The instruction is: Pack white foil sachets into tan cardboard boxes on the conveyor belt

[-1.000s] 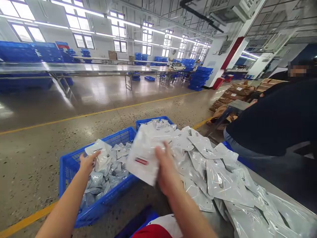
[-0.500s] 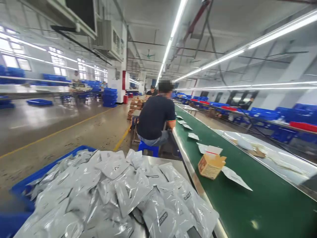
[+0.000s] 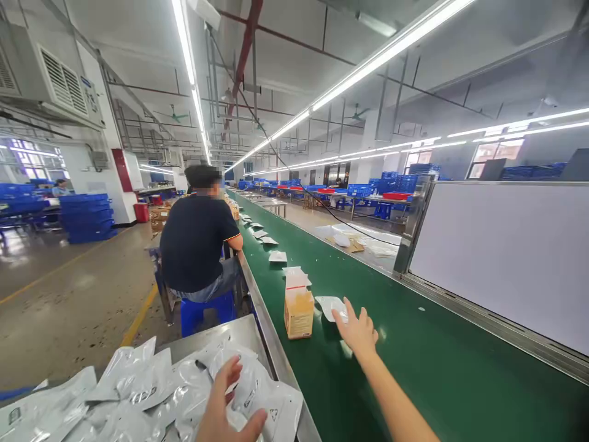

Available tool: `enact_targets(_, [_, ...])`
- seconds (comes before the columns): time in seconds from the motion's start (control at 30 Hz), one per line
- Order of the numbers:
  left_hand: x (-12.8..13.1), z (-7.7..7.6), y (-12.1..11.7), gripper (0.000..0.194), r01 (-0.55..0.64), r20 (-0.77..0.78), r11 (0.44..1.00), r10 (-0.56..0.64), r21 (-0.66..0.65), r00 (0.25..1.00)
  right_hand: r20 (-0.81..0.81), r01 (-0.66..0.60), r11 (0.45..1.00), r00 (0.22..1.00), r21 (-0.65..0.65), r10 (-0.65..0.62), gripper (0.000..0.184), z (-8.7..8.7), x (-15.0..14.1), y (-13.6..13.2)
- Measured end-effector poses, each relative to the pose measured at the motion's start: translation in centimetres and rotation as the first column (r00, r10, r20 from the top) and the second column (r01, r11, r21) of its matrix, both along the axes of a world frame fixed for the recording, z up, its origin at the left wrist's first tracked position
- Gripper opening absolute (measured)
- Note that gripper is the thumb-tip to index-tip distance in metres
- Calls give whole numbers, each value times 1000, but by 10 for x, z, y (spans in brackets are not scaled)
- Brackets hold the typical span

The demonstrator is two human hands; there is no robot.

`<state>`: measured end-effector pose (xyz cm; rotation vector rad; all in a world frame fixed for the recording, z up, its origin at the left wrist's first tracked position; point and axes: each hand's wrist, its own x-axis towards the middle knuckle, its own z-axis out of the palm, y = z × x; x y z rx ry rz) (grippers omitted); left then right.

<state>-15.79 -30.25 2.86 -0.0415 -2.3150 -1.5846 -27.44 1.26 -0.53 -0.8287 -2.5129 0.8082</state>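
Note:
My right hand (image 3: 358, 330) reaches out over the green conveyor belt (image 3: 414, 344), fingers spread, its fingertips at a white pouch (image 3: 330, 306) lying on the belt. A small open tan carton (image 3: 299, 309) stands upright just left of that pouch. My left hand (image 3: 227, 405) hovers open over a pile of silvery plastic pouches (image 3: 147, 393) heaped on the steel table at the lower left. It holds nothing.
A person in a dark shirt (image 3: 196, 242) sits on a blue stool (image 3: 202, 310) beside the belt ahead. More white pouches (image 3: 277, 256) lie further up the belt. A white panel (image 3: 501, 258) borders the belt's right side. Blue crates (image 3: 87, 218) stack at far left.
The view swung right from the blue crates of pouches to the conveyor belt. My right hand no longer holds a pouch and now reaches onto the belt; my left hand hangs over the pile.

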Motion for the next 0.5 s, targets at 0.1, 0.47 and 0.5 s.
enact_targets(0.1, [-51,2,43,92,121,45,993,-121,13,992,42,39,997,998,72,-42,56,-27,-15,-10])
enact_targets(0.47, [-139,-26,77,134,476,166,879,-474,33,865,-177,-36,996,983,79,50,33,-34,19,33])
enact_targets(0.5, [-141,-26,79,136,499,182,866,-495,28,850,-209,-23,997,977,68,37,32,-27,29,39])
